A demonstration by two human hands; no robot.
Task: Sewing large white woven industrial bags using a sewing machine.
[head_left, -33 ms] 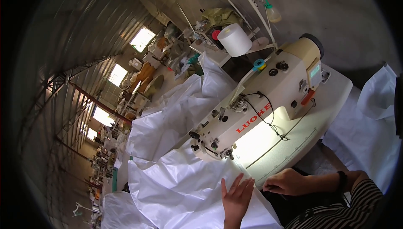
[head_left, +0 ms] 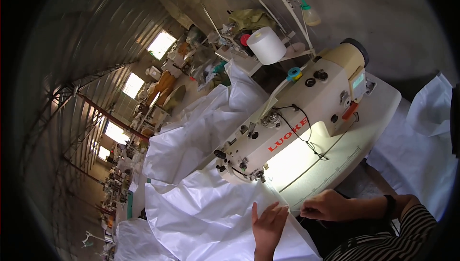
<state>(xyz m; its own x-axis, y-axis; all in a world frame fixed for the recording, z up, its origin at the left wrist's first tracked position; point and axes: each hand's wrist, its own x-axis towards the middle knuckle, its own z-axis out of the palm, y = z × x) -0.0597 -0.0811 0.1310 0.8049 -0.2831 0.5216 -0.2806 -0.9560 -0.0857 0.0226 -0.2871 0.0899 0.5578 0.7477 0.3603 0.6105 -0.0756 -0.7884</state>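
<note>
A large sheet of glossy white fabric point(head_left: 191, 208) lies in folds under the needle end of a sewing machine point(head_left: 297, 112) and spreads to the left. My left hand point(head_left: 269, 225) rests on this fabric near its right edge, thumb apart and fingers stretched forward with slightly bent tips. To its right, by the front rim of the machine bed point(head_left: 345, 165), my right hand point(head_left: 328, 206) is closed with curled fingers. Whatever lies within those fingers is too hidden to make out. The needle area point(head_left: 260, 175) is lit and stands just beyond my left hand.
Behind the machine stands a white thread cone point(head_left: 267, 45), with a small oil bottle point(head_left: 310, 16) hanging farther right. More white fabric point(head_left: 417, 131) hangs at the right. A black cord point(head_left: 311, 139) loops down the machine's front. Cluttered worktables point(head_left: 163, 93) run along the far left.
The fingers of my left hand have bent a little and their tips sit lower. My right hand has shifted very slightly, its fingers still curled. The fabric lies about the same.
</note>
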